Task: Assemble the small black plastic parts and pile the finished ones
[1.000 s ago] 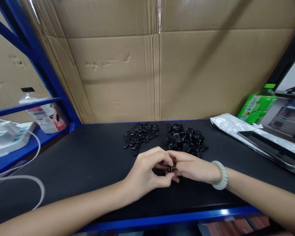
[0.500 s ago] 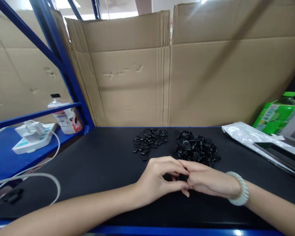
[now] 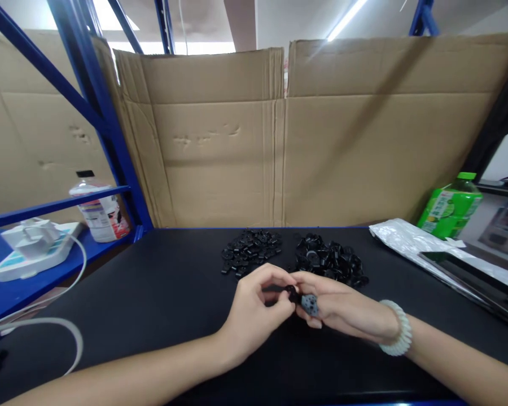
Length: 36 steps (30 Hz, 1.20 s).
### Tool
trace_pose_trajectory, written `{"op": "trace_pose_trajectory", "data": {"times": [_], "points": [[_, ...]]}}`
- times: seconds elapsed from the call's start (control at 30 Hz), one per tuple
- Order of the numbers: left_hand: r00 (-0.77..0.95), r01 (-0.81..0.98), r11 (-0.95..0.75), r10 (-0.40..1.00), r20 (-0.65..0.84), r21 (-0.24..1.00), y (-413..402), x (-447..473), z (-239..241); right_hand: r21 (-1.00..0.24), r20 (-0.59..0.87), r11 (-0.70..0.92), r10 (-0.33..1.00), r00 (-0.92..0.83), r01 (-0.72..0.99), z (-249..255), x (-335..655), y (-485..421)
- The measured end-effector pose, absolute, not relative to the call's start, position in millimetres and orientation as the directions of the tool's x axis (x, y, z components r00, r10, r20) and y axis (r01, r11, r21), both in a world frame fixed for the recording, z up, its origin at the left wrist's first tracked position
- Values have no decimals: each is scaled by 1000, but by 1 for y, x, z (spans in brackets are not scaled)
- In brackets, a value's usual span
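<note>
Close together above the black tabletop (image 3: 173,299), my two hands meet at the fingertips. My left hand (image 3: 254,310) pinches a small black plastic part (image 3: 293,294) between thumb and fingers. In my right hand (image 3: 349,307) is a black disc-shaped part (image 3: 309,304) whose face shines grey. The two parts sit against each other or very near; whether they are joined I cannot tell. Beyond the hands lie a pile of small black clip-like pieces (image 3: 252,248) and, to its right, a pile of round black pieces (image 3: 330,259).
Cardboard sheets (image 3: 220,163) stand behind the table. On the right are a silvery plastic bag (image 3: 402,239), a dark phone-like slab (image 3: 469,276) and a green bottle (image 3: 451,206). At left, a blue shelf holds a power strip (image 3: 38,256) and another bottle (image 3: 104,214); a white cable (image 3: 74,332) loops nearby.
The camera view has tilted upward a little. My left fingers have drawn back slightly from my right hand, and the black parts between them now show.
</note>
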<state>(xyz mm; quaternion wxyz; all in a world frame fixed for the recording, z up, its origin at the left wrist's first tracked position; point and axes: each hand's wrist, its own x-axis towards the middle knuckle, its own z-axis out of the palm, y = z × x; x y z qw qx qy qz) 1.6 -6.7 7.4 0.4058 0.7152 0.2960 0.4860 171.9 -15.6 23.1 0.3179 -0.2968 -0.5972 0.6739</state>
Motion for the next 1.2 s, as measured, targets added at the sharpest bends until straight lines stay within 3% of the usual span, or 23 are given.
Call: {"op": "trace_pose_trajectory", "data": {"times": [0.1, 0.17, 0.27, 0.4, 0.53, 0.6, 0.67, 0.83, 1.03, 1.13, 1.2], "points": [[313, 7, -507, 820, 479, 862, -4, -1, 5, -929, 137, 297, 829, -542, 220, 32, 189, -9], [349, 123, -565, 794, 498, 816, -4, -3, 3, -693, 308, 510, 849, -430, 510, 35, 206, 0], [534, 319, -664, 715, 451, 676, -7, -6, 1, -308, 564, 561, 758, -328, 769, 35, 230, 16], [721, 488, -789, 605, 337, 373, -14, -8, 4, -145, 581, 535, 727, -366, 833, 31, 240, 24], [657, 740, -671, 711, 251, -37, -20, -11, 11, -181, 592, 598, 700, -399, 781, 29, 224, 10], [570, 822, -548, 788, 233, -155, -21, -12, 13, -215, 596, 637, 686, -417, 740, 29, 215, 3], [554, 831, -519, 805, 212, -198, -23, -13, 14, -237, 599, 662, 676, -430, 711, 29, 210, -2], [705, 706, -697, 676, 214, -123, -22, -11, 15, -269, 605, 693, 662, -442, 669, 26, 209, -2], [707, 658, -749, 649, 281, 76, -8, -13, 8, -377, 582, 699, 689, -431, 608, 24, 207, -3], [702, 636, -756, 651, 288, 156, -1, -16, 6, -516, 511, 659, 749, -421, 547, 25, 201, -9], [716, 594, -778, 628, 305, 207, 1, -16, 6, -665, 382, 556, 827, -413, 499, 27, 196, -14]]}}
